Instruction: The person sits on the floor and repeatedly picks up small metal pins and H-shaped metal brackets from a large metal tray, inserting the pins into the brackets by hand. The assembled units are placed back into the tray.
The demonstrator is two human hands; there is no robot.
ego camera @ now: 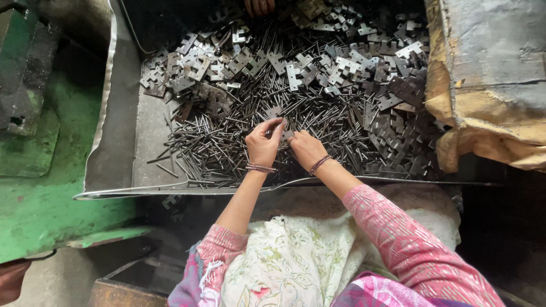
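My left hand [263, 143] and my right hand [306, 149] meet over a heap of thin dark metal pins [227, 142] in a metal tray [114, 153]. The fingertips of both hands pinch a small flat metal hinge piece [284, 132] between them, just above the pins. Behind the pins lies a big pile of flat notched hinge plates [341, 62]. Both wrists wear thin bangles.
Another person's fingers [259, 5] show at the tray's far edge. A worn padded block [489, 79] stands at the right. Green machine parts [34, 159] sit at the left. A few plates [170, 202] lie under the tray's front rim.
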